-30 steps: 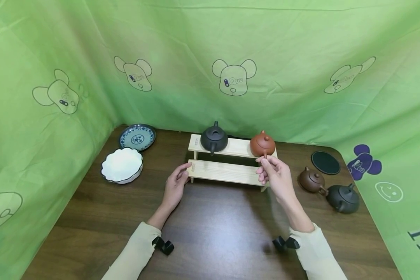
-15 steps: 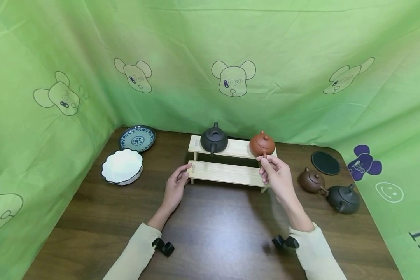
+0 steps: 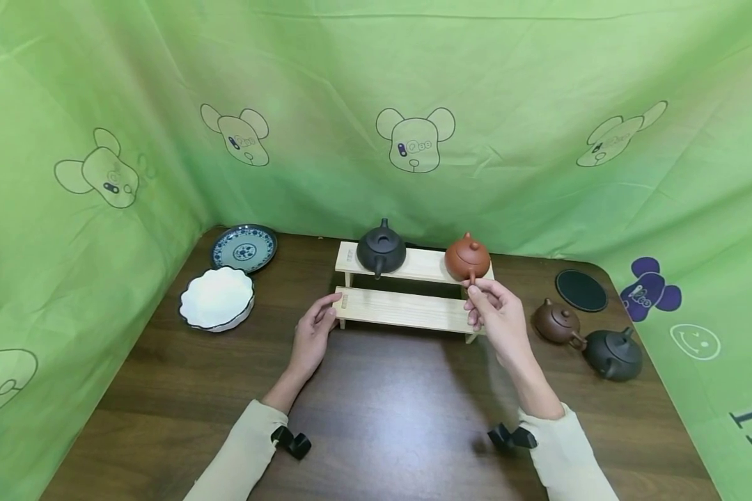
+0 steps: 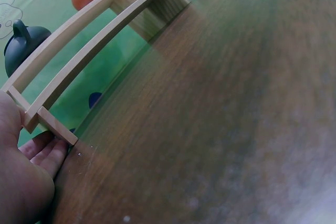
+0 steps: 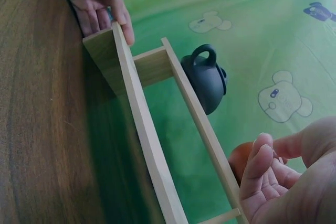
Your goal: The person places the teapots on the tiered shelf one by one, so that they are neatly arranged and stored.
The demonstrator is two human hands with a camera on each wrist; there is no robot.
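A two-tier wooden shelf [image 3: 407,309] stands near the back of the table. My left hand [image 3: 311,334] holds the left end of its lower tier; in the left wrist view, that hand's fingers [image 4: 50,153] lie beside the end leg. On the upper tier, a reddish-brown clay teapot [image 3: 466,257] sits at the right, its handle toward me. My right hand [image 3: 501,316] pinches this handle between thumb and fingers. A black teapot [image 3: 381,252] rests at the upper tier's left. In the right wrist view, my right hand [image 5: 294,182] hides most of the reddish-brown teapot.
A dark brown teapot [image 3: 556,323], another black teapot [image 3: 614,353] and a black round mat [image 3: 581,290] lie to the right. At the left are a blue patterned plate [image 3: 244,248] and a white scalloped dish [image 3: 216,299]. Green cloth [image 3: 326,139] surrounds the wooden table [image 3: 376,417].
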